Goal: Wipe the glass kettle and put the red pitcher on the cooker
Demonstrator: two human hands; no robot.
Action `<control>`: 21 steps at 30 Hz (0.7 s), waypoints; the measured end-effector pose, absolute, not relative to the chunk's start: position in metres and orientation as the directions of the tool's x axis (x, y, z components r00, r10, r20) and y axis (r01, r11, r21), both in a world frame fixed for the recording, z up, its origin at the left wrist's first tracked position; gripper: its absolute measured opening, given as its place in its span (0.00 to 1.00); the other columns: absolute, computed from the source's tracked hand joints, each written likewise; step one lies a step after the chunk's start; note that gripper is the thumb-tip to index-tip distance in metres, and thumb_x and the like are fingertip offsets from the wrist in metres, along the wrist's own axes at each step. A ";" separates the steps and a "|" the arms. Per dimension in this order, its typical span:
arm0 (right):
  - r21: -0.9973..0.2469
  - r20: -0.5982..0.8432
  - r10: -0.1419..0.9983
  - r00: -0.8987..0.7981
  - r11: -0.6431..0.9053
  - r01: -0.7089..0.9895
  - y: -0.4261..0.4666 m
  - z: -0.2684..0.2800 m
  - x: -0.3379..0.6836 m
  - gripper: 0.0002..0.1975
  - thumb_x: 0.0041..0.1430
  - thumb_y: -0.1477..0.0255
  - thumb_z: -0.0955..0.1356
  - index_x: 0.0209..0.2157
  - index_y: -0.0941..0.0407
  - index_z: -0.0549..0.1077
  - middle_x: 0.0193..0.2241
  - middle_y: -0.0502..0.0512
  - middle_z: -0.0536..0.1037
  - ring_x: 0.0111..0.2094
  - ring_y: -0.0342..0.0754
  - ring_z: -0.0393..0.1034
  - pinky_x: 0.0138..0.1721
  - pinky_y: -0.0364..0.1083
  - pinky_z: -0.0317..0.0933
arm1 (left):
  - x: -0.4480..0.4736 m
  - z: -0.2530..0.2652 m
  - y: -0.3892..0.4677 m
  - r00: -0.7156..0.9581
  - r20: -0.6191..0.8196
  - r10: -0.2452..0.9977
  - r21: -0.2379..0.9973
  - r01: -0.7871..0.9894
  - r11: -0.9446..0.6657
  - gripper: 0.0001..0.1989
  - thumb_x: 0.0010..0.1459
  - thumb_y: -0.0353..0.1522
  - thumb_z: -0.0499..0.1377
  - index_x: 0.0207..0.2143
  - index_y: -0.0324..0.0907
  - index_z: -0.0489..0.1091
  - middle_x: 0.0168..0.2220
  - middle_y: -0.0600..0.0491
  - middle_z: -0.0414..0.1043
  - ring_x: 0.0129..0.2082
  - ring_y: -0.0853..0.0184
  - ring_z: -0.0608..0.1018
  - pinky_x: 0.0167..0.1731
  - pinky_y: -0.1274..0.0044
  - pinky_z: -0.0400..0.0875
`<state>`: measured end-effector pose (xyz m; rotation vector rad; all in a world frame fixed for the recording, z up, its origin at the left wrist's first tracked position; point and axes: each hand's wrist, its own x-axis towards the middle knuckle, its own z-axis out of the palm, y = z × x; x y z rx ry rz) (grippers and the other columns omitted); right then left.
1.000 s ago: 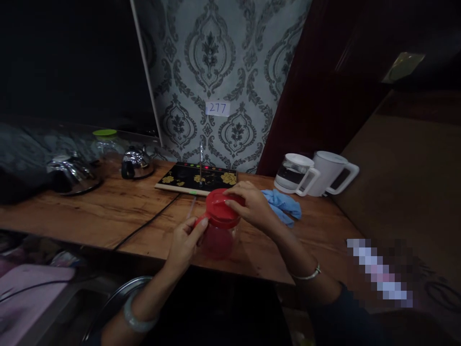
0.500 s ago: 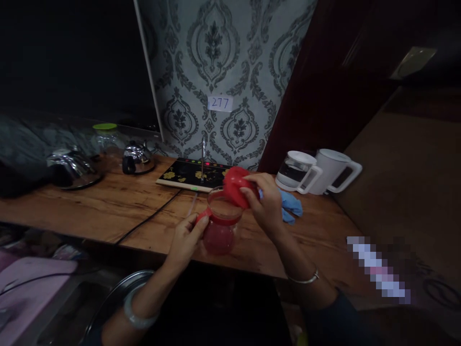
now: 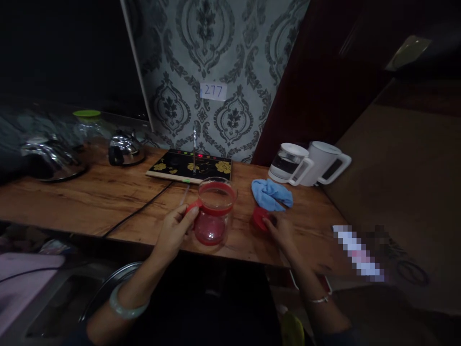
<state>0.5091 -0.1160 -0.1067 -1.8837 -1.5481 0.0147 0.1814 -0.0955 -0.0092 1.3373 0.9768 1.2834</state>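
I see my left hand (image 3: 175,229) holding the red handle of a glass pitcher (image 3: 213,211), with the fingers wrapped around it, so this grip is clamped on the pitcher. The pitcher stands upright on the wooden table (image 3: 90,202), near the front edge and about in the middle of the view; it has a red band around its open top and a reddish bottom part. My right hand (image 3: 280,229) is low on the table to the right of the pitcher, and its fingertips are on a red lid (image 3: 260,217) that lies on the table surface; the fingers are curled on the lid's near right edge, so this grip is closed on the lid. The lid is apart from the pitcher, and just behind it there is a crumpled blue cloth (image 3: 271,193). Farther right stand a glass jug with a white handle (image 3: 290,163) and a white electric kettle (image 3: 327,162), side by side. Behind the pitcher, by the wall, lies a black induction tray with yellow flowers (image 3: 190,167). At the far left are a small steel teapot (image 3: 125,148) and a bigger steel kettle (image 3: 50,158).
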 end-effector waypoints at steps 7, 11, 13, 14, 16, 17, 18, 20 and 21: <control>-0.255 0.317 0.926 0.205 -0.125 0.959 -0.116 -0.099 0.503 0.11 0.61 0.68 0.65 0.36 0.58 0.77 0.36 0.62 0.78 0.38 0.54 0.70 0.40 0.48 0.59 | 0.180 -0.014 -0.090 0.105 0.196 0.975 0.979 -0.072 -0.189 0.19 0.51 0.47 0.64 0.22 0.41 0.70 0.17 0.58 0.61 0.17 0.73 0.63 0.17 0.82 0.58; -0.240 0.302 0.932 0.202 -0.131 0.962 -0.111 -0.089 0.494 0.11 0.63 0.68 0.65 0.39 0.59 0.76 0.38 0.62 0.77 0.41 0.55 0.69 0.42 0.49 0.58 | 0.178 -0.013 -0.090 0.138 0.242 0.960 0.970 -0.029 -0.240 0.18 0.54 0.45 0.62 0.22 0.41 0.70 0.17 0.57 0.63 0.19 0.70 0.66 0.21 0.80 0.63; -0.252 0.290 0.938 0.187 -0.114 0.961 -0.106 -0.084 0.487 0.11 0.63 0.68 0.65 0.40 0.59 0.76 0.39 0.63 0.77 0.42 0.55 0.69 0.43 0.49 0.58 | 0.178 -0.011 -0.091 0.147 0.257 0.955 0.966 -0.019 -0.257 0.17 0.54 0.45 0.62 0.22 0.41 0.71 0.18 0.55 0.66 0.20 0.70 0.67 0.22 0.79 0.64; -0.256 0.280 0.944 0.175 -0.102 0.961 -0.103 -0.081 0.483 0.11 0.63 0.68 0.65 0.40 0.59 0.76 0.40 0.63 0.77 0.42 0.55 0.69 0.43 0.49 0.58 | 0.179 -0.010 -0.092 0.145 0.258 0.955 0.966 -0.019 -0.258 0.18 0.54 0.45 0.62 0.22 0.41 0.71 0.18 0.55 0.67 0.20 0.69 0.68 0.23 0.79 0.64; -0.259 0.255 0.955 0.151 -0.083 0.962 -0.094 -0.077 0.474 0.11 0.64 0.69 0.65 0.41 0.59 0.76 0.41 0.64 0.77 0.43 0.55 0.69 0.44 0.49 0.58 | 0.179 -0.008 -0.093 0.136 0.249 0.959 0.968 -0.026 -0.248 0.18 0.54 0.46 0.62 0.23 0.41 0.72 0.19 0.54 0.69 0.20 0.69 0.68 0.23 0.78 0.64; -0.257 0.245 0.959 0.140 -0.075 0.964 -0.089 -0.076 0.470 0.11 0.64 0.69 0.65 0.41 0.59 0.76 0.41 0.64 0.77 0.43 0.55 0.69 0.44 0.49 0.58 | 0.179 -0.007 -0.093 0.130 0.245 0.961 0.970 -0.028 -0.243 0.18 0.53 0.46 0.62 0.23 0.41 0.73 0.19 0.54 0.69 0.20 0.69 0.69 0.23 0.78 0.64; -0.253 0.238 0.963 0.130 -0.068 0.965 -0.084 -0.075 0.465 0.10 0.64 0.70 0.65 0.42 0.59 0.75 0.42 0.64 0.77 0.44 0.55 0.68 0.44 0.49 0.58 | 0.179 -0.006 -0.093 0.127 0.242 0.962 0.970 -0.026 -0.241 0.18 0.53 0.46 0.63 0.23 0.41 0.73 0.20 0.54 0.69 0.21 0.68 0.69 0.23 0.78 0.64; -0.249 0.235 0.965 0.114 -0.053 0.967 -0.074 -0.074 0.458 0.10 0.64 0.71 0.65 0.42 0.59 0.75 0.43 0.64 0.77 0.45 0.55 0.68 0.45 0.49 0.58 | 0.177 -0.005 -0.093 0.120 0.252 0.960 0.968 -0.012 -0.252 0.17 0.52 0.46 0.63 0.23 0.41 0.73 0.20 0.54 0.70 0.21 0.68 0.70 0.24 0.78 0.65; -0.251 0.237 0.965 0.110 -0.048 0.967 -0.070 -0.074 0.456 0.10 0.64 0.71 0.65 0.43 0.59 0.75 0.44 0.63 0.77 0.45 0.55 0.68 0.45 0.48 0.58 | 0.176 -0.006 -0.093 0.118 0.262 0.958 0.965 -0.003 -0.264 0.17 0.52 0.45 0.63 0.23 0.41 0.73 0.20 0.54 0.69 0.22 0.68 0.70 0.25 0.79 0.65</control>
